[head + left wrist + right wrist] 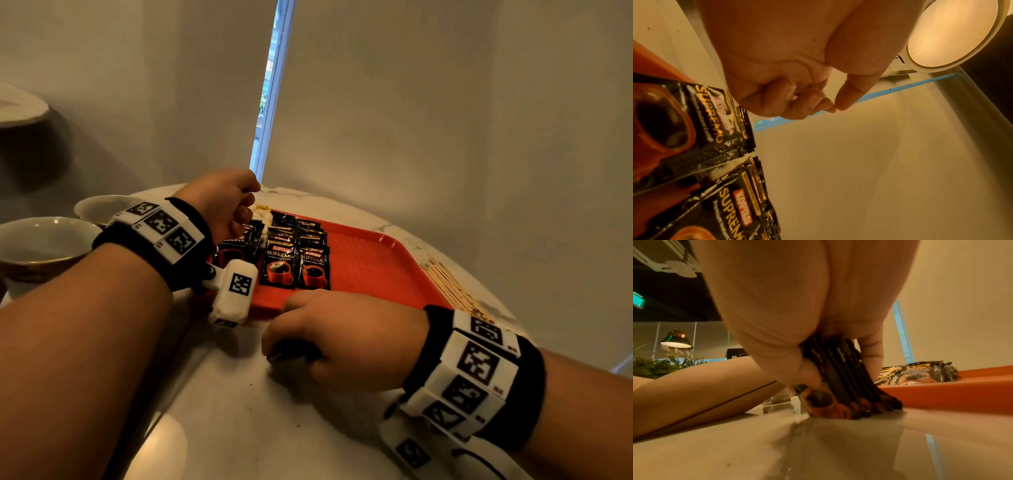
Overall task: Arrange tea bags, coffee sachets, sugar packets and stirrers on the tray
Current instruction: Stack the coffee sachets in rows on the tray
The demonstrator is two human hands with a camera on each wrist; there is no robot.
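A red tray (370, 260) lies on a round white marble table (274, 428). Black Kopiko coffee sachets (294, 263) lie in overlapping rows on its left half. My left hand (245, 205) hovers over the left row with fingers curled; in the left wrist view the thumb tip meets the index tip of this left hand (835, 110) and nothing shows between them. My right hand (301, 329) sits on the table just in front of the tray. It grips a stack of coffee sachets (840, 382) stood on edge on the tabletop.
Wooden stirrers (448, 284) lie on the table along the tray's right side. Pale packets (262, 209) show at the tray's far left corner. Two white bowls (41, 246) stand left of my left arm. A wall rises close behind the table.
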